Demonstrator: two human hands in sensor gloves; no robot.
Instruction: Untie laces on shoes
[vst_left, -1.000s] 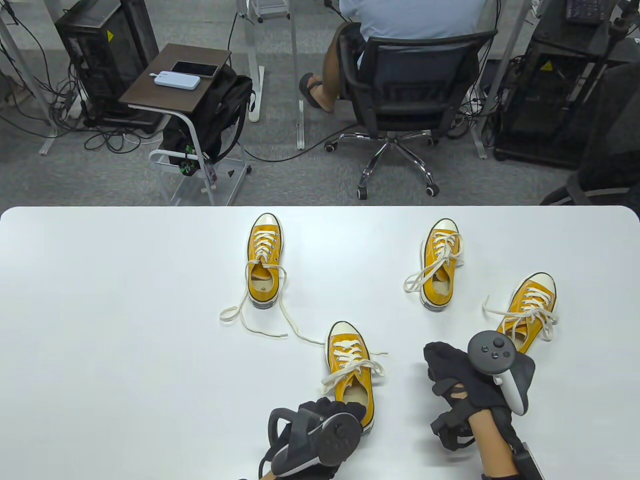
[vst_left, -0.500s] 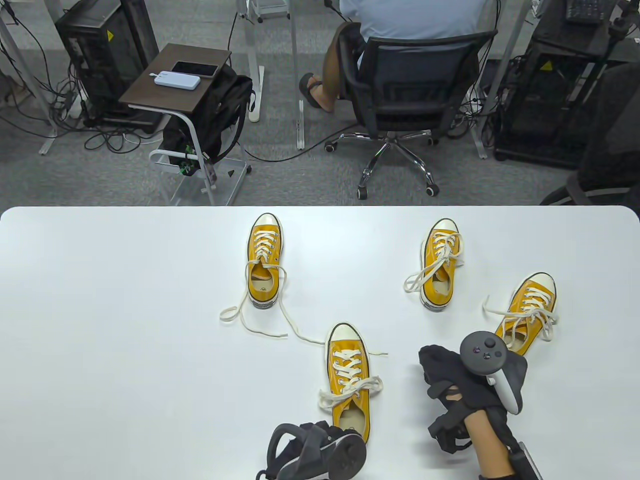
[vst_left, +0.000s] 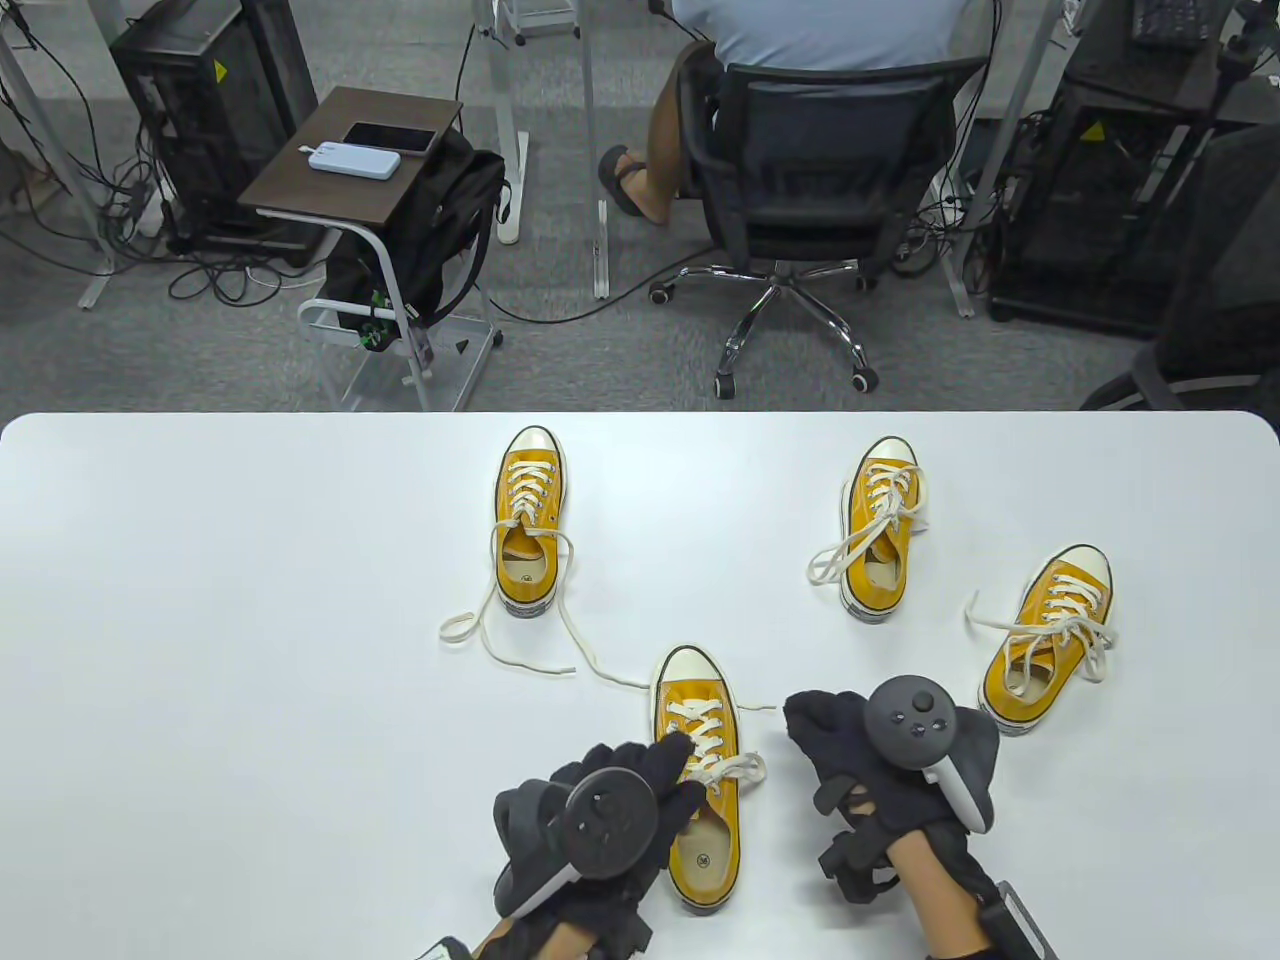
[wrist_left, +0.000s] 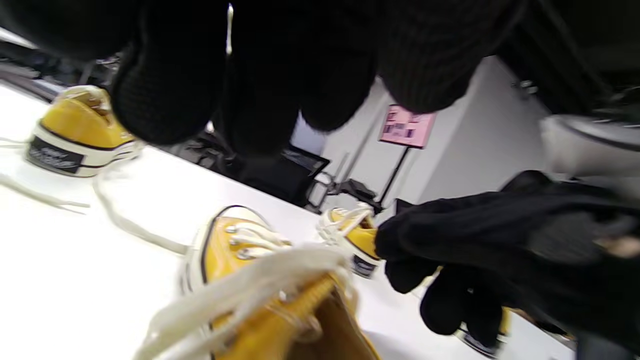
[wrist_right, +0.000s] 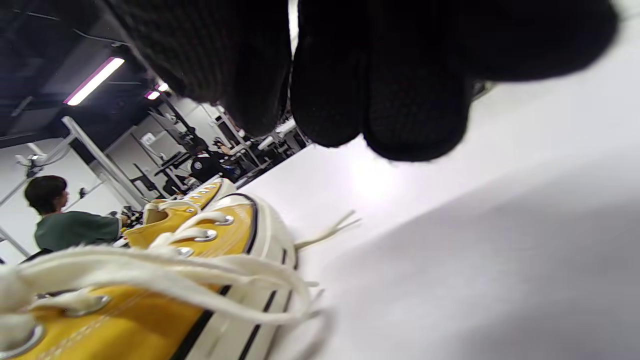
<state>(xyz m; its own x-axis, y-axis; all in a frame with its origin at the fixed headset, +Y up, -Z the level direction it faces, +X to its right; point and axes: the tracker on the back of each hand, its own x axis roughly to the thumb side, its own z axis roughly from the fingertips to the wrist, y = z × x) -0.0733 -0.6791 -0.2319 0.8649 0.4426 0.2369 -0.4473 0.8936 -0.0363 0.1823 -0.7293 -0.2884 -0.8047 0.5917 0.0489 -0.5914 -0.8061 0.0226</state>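
On the white worktop (vst_left: 200, 650), seen from above, four yellow canvas shoes sit with cream laces. Nearest you is the front shoe (vst_left: 702, 790), toe pointing away, its laces tied in a bow (vst_left: 728, 772) over the tongue. Your left hand (vst_left: 640, 790) lies against that shoe's left side, gloved fingers stretched out straight with the tips touching the laces just beside the bow; it grips nothing. Your right hand (vst_left: 850, 745) hovers just right of the same shoe, fingers loosely bent and holding nothing, apart from the shoe. Behind, the far left shoe (vst_left: 528, 520) has loose laces trailing across the worktop. The far right shoe (vst_left: 880, 530) and the right shoe (vst_left: 1045, 640) each carry a bow.

From your left wrist, blurred: your left fingers (wrist_left: 165, 90) hang from the top, separated, above the front shoe (wrist_left: 260, 300) and its thick pale laces (wrist_left: 240, 290). Your right hand (wrist_left: 475, 250) shows at the right with fingers curled downward, and another shoe (wrist_left: 75, 135) sits at the left.

From your right wrist: your right fingers (wrist_right: 400, 100) hang together from the top, above bare worktop (wrist_right: 500, 250), touching nothing. The front shoe (wrist_right: 150, 295) fills the lower left with its bow loops (wrist_right: 150, 275), and a lace end (wrist_right: 330, 231) lies on the worktop.
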